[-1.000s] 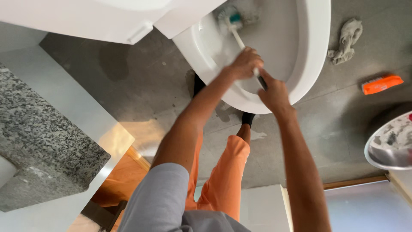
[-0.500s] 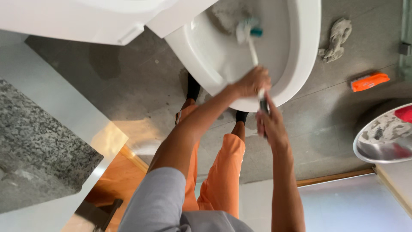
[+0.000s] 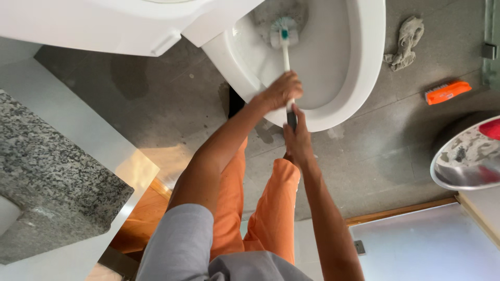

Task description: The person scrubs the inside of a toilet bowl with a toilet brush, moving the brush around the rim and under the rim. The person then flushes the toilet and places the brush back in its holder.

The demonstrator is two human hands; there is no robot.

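Note:
Both my hands grip a toilet brush [image 3: 285, 54] with a white handle and a dark grip at its near end. My left hand [image 3: 281, 91] is closed round the handle's middle. My right hand [image 3: 298, 136] holds the dark grip just behind it, over the near rim. The white and teal brush head [image 3: 284, 28] presses against the inside of the white toilet bowl [image 3: 367, 78], near its far wall. My orange trouser legs [image 3: 271, 208] stand on the floor below.
The raised white toilet lid [image 3: 104, 23] lies at top left. A crumpled rag [image 3: 406, 36] and an orange scrub brush [image 3: 448, 92] lie on the grey floor at right. A metal basin [image 3: 463, 158] sits at the right edge and a granite counter [image 3: 52, 177] at left.
The brush head has shifted back and forth inside the bowl, with both hands moving along it. My right hand has slid closer behind the left one. The view has drifted a little.

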